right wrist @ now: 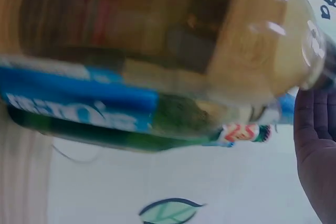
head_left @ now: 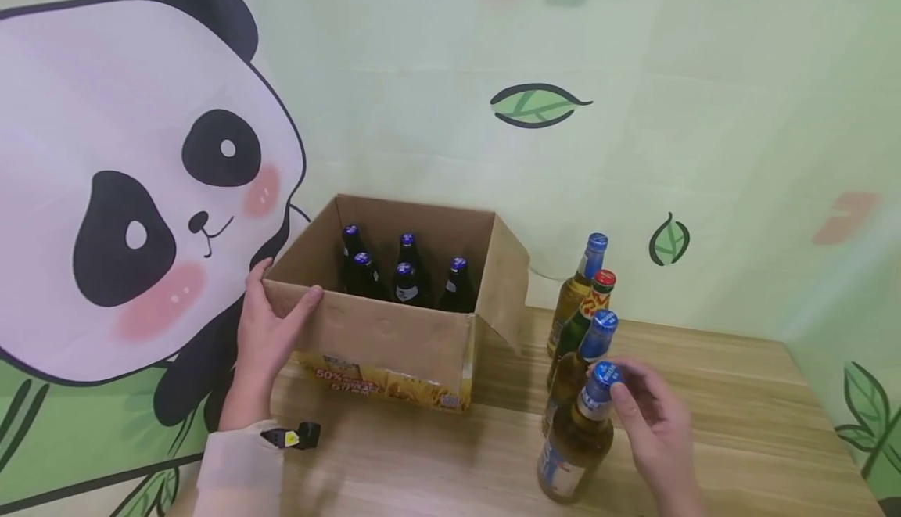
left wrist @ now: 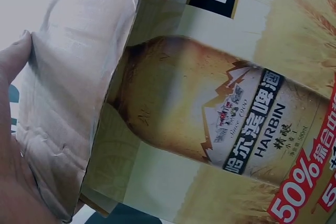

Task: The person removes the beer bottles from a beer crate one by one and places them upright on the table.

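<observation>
A cardboard box [head_left: 383,337] stands with its top open and holds several dark beer bottles [head_left: 406,282] with blue caps. My left hand [head_left: 271,329] grips its near left corner, thumb over the front panel's edge, fingers along the left side. In the left wrist view, the printed box side [left wrist: 194,108] shows a beer bottle picture. To the right of the box, several beer bottles stand in a row. My right hand [head_left: 658,415] holds the nearest brown beer bottle [head_left: 576,439] by the neck, just under its blue cap; this bottle fills much of the right wrist view.
Behind the nearest bottle stand another blue-capped bottle [head_left: 598,337], a green bottle with a red cap [head_left: 603,281] and a pale-glass bottle [head_left: 591,255]. The wooden table [head_left: 732,400] meets a wall hanging [head_left: 739,134] printed with a panda. A box flap [head_left: 503,290] sticks out on the right.
</observation>
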{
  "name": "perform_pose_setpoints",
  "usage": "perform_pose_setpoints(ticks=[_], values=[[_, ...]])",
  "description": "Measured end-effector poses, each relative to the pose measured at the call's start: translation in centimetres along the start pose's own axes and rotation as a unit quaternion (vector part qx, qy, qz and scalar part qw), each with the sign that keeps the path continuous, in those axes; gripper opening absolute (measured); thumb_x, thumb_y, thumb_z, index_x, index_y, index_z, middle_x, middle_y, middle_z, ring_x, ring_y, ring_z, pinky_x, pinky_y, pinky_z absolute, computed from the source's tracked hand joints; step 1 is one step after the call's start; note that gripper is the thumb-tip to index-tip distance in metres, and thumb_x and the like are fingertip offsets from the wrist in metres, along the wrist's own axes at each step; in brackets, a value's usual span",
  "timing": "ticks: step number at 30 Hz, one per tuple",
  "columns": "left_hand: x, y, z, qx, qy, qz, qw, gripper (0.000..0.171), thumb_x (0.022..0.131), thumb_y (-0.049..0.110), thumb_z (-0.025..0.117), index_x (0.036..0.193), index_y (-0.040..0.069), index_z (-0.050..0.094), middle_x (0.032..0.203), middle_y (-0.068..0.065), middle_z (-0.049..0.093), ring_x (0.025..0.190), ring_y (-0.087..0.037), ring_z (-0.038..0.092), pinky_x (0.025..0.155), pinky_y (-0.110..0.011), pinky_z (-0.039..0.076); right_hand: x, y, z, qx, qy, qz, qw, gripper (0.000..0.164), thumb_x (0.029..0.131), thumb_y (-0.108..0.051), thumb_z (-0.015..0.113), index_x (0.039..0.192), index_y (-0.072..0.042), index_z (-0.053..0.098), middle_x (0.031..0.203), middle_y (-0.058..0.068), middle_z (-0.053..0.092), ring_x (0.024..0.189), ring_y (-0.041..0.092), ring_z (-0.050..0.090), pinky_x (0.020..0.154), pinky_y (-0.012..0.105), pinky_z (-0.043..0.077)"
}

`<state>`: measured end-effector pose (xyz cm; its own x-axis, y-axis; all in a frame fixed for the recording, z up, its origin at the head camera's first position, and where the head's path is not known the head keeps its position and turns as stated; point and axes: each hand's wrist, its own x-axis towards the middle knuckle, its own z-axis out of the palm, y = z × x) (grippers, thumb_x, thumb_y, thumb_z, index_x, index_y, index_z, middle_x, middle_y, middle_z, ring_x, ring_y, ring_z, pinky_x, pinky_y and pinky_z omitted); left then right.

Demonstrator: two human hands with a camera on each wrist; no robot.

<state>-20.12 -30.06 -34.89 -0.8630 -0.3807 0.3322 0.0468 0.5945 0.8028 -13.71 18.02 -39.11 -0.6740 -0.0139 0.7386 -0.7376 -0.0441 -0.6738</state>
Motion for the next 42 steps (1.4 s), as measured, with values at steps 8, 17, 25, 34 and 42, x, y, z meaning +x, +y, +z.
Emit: perform_pose_setpoints(ticks=[8, 17, 25, 34, 42], values=[[-0.3, 0.0, 0.2, -0.016, -0.003, -0.020, 0.9997, 0.100, 0.086, 0.062, 0.070, 0.160, 0.030, 0.011, 0.159, -0.014, 0.031, 0.140, -0.039, 0.036, 0.110, -0.066, 0.030, 5.8, -2.4, -1.1, -0.042, -0.069, -0.089, 0.993, 0.018, 0.094, 0.017, 0.050, 0.108, 0.020, 0.060, 0.106, 0.017, 0.071, 0.102, 0.017, 0.068, 0.092, 0.022, 0.051], [-0.3, -0.5, -0.2, -0.017, 0.003, -0.020, 0.9997, 0.100, 0.086, 0.062, 0.069, 0.160, 0.029, 0.010, 0.158, -0.014, 0.031, 0.140, -0.039, 0.036, 0.109, -0.067, 0.030, 16.5, -6.8, 2.4, -0.183, -0.415, -0.131, 0.881, 0.027, 0.093, -0.007, 0.070, 0.119, -0.014, 0.067, 0.112, -0.008, 0.069, 0.097, 0.007, 0.065, 0.081, 0.022, 0.053], [-0.3, -0.5, 0.1, -0.026, -0.012, -0.028, 0.9992, 0.101, 0.084, 0.064, 0.071, 0.159, 0.031, 0.012, 0.156, -0.013, 0.034, 0.138, -0.039, 0.038, 0.107, -0.069, 0.032, 21.1, -5.2, 8.9, -0.308, -0.581, -0.112, 0.745, 0.015, 0.098, -0.022, 0.067, 0.110, -0.012, 0.068, 0.105, -0.001, 0.071, 0.096, 0.016, 0.067, 0.085, 0.037, 0.055], [-0.3, -0.1, 0.0, -0.042, -0.017, -0.039, 0.9982, 0.101, 0.082, 0.065, 0.071, 0.159, 0.032, 0.013, 0.157, -0.011, 0.033, 0.138, -0.037, 0.038, 0.106, -0.069, 0.033, 22.2, -3.1, 12.7, -0.385, -0.625, -0.118, 0.669, 0.018, 0.096, -0.020, 0.071, 0.108, -0.008, 0.068, 0.103, 0.003, 0.071, 0.092, 0.019, 0.068, 0.081, 0.035, 0.057], [-0.3, -0.2, -0.1, -0.054, -0.021, -0.035, 0.9977, 0.100, 0.082, 0.065, 0.072, 0.158, 0.034, 0.014, 0.156, -0.008, 0.034, 0.137, -0.036, 0.039, 0.105, -0.069, 0.034, 23.7, -1.2, 13.9, -0.410, -0.625, -0.083, 0.659, 0.020, 0.094, -0.019, 0.072, 0.110, -0.007, 0.068, 0.104, 0.006, 0.070, 0.093, 0.022, 0.067, 0.082, 0.037, 0.056]])
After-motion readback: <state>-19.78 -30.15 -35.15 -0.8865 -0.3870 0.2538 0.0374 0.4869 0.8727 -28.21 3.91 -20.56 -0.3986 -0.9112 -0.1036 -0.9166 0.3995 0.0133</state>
